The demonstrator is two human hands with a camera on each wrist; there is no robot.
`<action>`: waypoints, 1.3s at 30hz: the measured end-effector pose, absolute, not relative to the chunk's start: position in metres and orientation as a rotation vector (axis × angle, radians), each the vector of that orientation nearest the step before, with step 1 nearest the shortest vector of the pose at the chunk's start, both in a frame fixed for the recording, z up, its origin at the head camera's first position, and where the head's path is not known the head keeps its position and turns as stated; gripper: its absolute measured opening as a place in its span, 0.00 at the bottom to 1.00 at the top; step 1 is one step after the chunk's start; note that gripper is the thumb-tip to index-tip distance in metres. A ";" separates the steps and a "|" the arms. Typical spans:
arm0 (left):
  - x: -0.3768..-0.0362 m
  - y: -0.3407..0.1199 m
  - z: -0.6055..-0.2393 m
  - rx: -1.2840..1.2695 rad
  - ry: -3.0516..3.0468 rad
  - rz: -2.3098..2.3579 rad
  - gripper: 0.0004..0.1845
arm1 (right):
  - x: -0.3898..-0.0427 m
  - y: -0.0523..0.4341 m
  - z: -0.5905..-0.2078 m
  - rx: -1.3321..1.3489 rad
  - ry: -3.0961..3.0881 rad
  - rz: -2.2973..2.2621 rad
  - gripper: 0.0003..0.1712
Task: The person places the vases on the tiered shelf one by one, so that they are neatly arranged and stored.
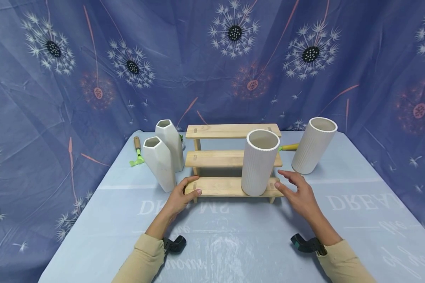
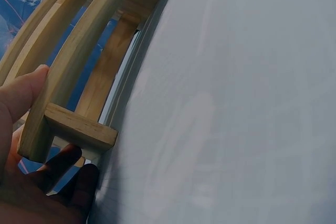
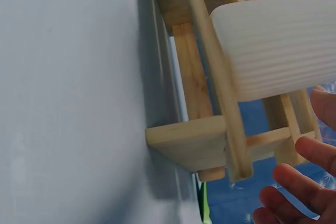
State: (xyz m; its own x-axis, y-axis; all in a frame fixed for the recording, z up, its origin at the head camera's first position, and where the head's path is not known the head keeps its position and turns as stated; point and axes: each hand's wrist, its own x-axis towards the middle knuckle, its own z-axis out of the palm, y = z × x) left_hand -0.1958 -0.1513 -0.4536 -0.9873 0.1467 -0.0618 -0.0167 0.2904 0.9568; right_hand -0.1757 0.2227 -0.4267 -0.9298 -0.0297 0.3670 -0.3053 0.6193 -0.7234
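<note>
A three-tier wooden display stand (image 1: 217, 186) faces me on the table. My left hand (image 1: 184, 194) grips the left end of its lowest tier; the left wrist view shows the thumb (image 2: 31, 85) at the front edge and fingers lower down by the side support. On the right part of that tier, a white ribbed cylindrical vase (image 1: 258, 167) stands upright. Just beyond the tier's right end is my right hand (image 1: 299, 192), fingers spread and holding nothing. The right wrist view shows its fingers (image 3: 302, 184) apart from the stand's side.
Two white faceted vases (image 1: 159, 161) (image 1: 171, 145) stand left of the stand. A second ribbed vase (image 1: 313, 145) is at the back right, beside a yellow-handled tool (image 1: 289, 147). Back left lies a small green tool with a wooden handle (image 1: 137, 147). A blue patterned cloth (image 1: 198, 59) hangs behind the table.
</note>
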 end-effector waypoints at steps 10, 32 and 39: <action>-0.192 -0.150 -0.445 0.111 2.382 1.791 0.31 | -0.180 0.228 -0.438 0.265 -2.585 1.220 0.24; -0.182 -0.148 -0.425 0.110 2.373 1.767 0.30 | -0.184 0.233 -0.453 0.255 -2.709 1.394 0.29; -0.182 -0.147 -0.425 0.123 2.365 1.785 0.29 | -0.185 0.234 -0.457 0.264 -2.733 1.364 0.28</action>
